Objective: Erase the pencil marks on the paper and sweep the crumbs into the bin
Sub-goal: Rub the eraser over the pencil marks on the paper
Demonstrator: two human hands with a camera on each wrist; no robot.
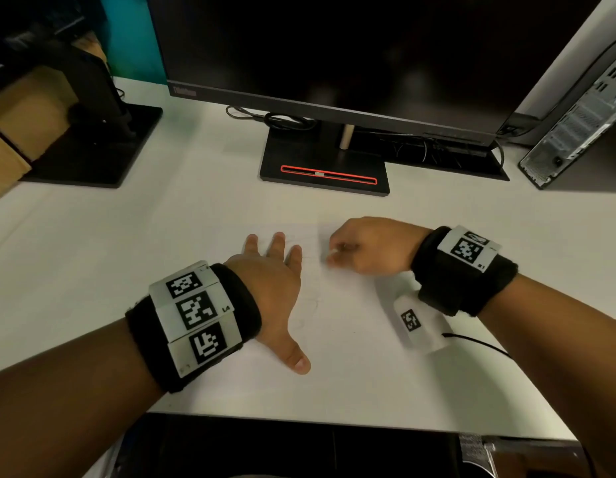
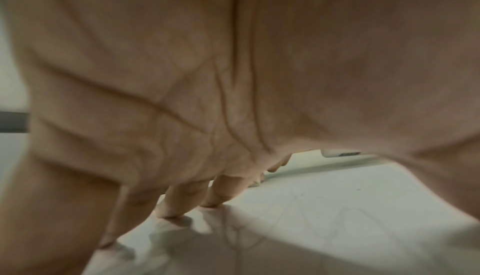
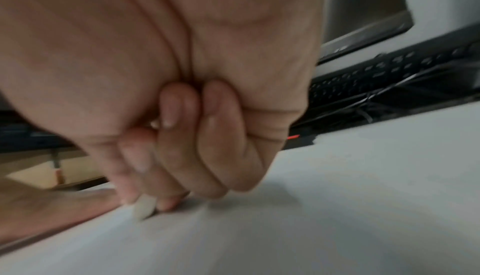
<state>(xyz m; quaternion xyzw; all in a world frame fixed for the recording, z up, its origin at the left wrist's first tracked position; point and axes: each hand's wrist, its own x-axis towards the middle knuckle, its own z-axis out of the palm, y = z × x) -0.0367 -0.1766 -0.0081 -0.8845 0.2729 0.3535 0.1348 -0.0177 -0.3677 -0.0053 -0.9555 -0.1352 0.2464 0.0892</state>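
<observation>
A white sheet of paper (image 1: 344, 305) lies on the white desk, with faint pencil lines (image 2: 306, 213) across it. My left hand (image 1: 275, 270) rests flat on the paper's left part, fingers (image 2: 179, 199) spread straight and thumb out to the side. To its right my right hand (image 1: 337, 253) has its fingers curled and pinches a small white eraser (image 3: 143, 207), whose tip touches the paper. The eraser (image 1: 334, 250) shows only as a white speck in the head view. No bin is in sight.
A black monitor (image 1: 334, 56) on a stand with a red stripe (image 1: 329, 174) rises just behind the paper. Another black stand (image 1: 92, 146) sits far left, a computer case (image 1: 575, 132) far right. The desk's front edge (image 1: 334, 420) runs close to my arms.
</observation>
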